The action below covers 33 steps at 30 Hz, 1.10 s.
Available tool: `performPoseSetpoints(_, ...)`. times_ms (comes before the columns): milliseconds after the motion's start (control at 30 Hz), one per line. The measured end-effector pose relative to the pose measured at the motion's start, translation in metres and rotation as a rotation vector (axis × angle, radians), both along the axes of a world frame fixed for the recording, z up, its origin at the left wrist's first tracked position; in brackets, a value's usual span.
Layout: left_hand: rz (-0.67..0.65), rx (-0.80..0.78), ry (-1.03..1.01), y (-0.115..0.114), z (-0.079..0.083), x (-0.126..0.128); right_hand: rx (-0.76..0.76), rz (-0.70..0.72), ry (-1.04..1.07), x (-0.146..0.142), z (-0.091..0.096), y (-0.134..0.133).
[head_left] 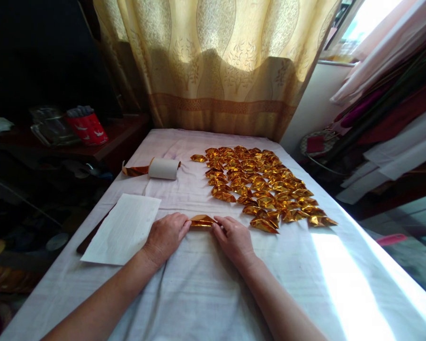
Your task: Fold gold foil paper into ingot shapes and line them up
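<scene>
A strip of gold foil paper [201, 221], partly folded with a peaked top edge, lies between my two hands near the middle of the cloth. My left hand [167, 235] is closed, pinching its left end. At the right end, my right hand [233, 238] pinches it between thumb and fingers. Several rows of finished-looking gold foil ingots [259, 182] spread over the cloth to the right and beyond my right hand. A white sheet of paper [124, 227] lies just left of my left hand, on top of a dark flat thing mostly hidden beneath it.
A white roll [163, 168] with gold foil at its ends lies at the back left of the cloth-covered table [199, 298]. A red cup [88, 127] and a glass jug [53, 125] stand on a dark cabinet. Clothes [394, 109] hang at right; a curtain [216, 71] hangs behind.
</scene>
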<state>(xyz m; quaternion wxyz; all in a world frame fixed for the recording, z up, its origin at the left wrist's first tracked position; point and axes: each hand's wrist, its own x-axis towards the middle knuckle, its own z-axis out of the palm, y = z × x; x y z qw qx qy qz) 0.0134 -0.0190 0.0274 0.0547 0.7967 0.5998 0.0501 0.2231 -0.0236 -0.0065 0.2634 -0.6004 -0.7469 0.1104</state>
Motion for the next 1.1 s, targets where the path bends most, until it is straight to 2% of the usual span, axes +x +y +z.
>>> performPoseSetpoints(133,-0.002,0.009,0.004,0.000,-0.001,0.000,-0.028,0.000,-0.041,0.000,0.004,-0.002)
performPoseSetpoints(900,-0.080,0.005,0.048,-0.002,-0.007,0.006,-0.009,0.062,-0.061,-0.003,0.000,0.000)
performPoseSetpoints(1000,-0.067,0.039,0.055,0.005,-0.002,0.004,-0.022,0.054,-0.020,-0.003,0.001,0.002)
performPoseSetpoints(1100,-0.063,0.090,0.069,0.024,0.009,0.000,-0.026,0.055,0.041,-0.004,0.000,0.003)
